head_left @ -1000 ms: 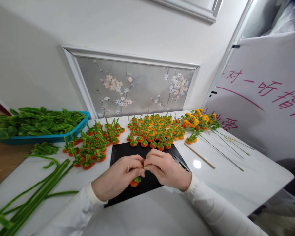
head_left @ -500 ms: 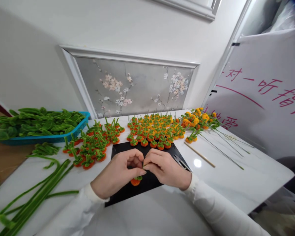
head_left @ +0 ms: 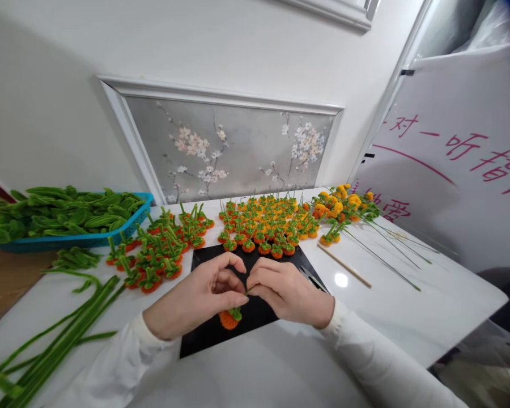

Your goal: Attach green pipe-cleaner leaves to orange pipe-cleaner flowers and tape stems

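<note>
An orange pipe-cleaner flower [head_left: 229, 319] with a green calyx tilts below my fingers, over a black mat [head_left: 204, 340]. My right hand [head_left: 287, 292] pinches the thin end of its green stem between thumb and forefinger. My left hand [head_left: 204, 292] has its thumb across the stem and its lower fingers curled in against it; its forefinger is lifted, leaving a gap. Part of the stem is hidden by the left thumb. Just behind the hands stand several finished-looking orange and yellow flower heads [head_left: 266, 224], stems pointing up.
On the left are a blue basket [head_left: 134, 226] of green fuzzy leaves, orange flower heads [head_left: 153, 263] and long green pipe cleaners [head_left: 68, 334]. Scissors [head_left: 310, 277] lie beside my right wrist. A wooden stick [head_left: 344, 265] and long-stemmed yellow flowers [head_left: 338, 207] lie to the right on the white table [head_left: 442, 306].
The orange flower has shifted slightly left and down and shows more of itself. My left hand has moved a little left, its forefinger lifting away from the right fingertips, which stay pinched.
</note>
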A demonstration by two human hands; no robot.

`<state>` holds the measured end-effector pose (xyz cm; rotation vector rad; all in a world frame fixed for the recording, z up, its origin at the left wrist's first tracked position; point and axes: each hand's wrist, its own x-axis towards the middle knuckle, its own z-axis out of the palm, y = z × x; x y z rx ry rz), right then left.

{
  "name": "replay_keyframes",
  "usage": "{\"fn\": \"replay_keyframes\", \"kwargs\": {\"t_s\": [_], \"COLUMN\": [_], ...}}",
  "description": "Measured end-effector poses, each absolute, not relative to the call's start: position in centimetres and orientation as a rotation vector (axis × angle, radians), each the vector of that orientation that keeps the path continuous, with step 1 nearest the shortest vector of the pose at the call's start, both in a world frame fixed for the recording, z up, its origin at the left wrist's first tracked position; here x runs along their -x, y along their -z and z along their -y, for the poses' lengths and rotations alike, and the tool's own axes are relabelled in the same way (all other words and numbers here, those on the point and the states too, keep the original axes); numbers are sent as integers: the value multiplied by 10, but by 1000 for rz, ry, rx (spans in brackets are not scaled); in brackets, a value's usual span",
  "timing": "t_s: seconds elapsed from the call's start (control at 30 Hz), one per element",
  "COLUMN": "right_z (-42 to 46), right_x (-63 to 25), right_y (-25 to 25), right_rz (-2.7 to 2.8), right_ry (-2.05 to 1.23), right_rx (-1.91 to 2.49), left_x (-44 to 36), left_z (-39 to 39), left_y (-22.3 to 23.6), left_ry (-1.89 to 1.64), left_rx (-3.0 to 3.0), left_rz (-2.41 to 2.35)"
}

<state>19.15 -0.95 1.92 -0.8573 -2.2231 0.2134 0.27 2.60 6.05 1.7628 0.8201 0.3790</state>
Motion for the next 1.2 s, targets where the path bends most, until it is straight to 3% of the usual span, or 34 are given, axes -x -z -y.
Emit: {"fn": "replay_keyframes", "kwargs": {"t_s": [0.33, 1.2], "right_z": [13, 11], "right_x": [-189, -188], "right_y": [-20, -17], "right_rz": [2234, 2178], "right_ry": [-130, -184], "right_rx": [962, 870], "left_x": [-16, -9], "left_z": [-6, -5], "left_y": [-62, -80], "left_ry": [-482, -293], "left_rx": [-2400, -2282], "left_rz": [-1174, -1151]}}
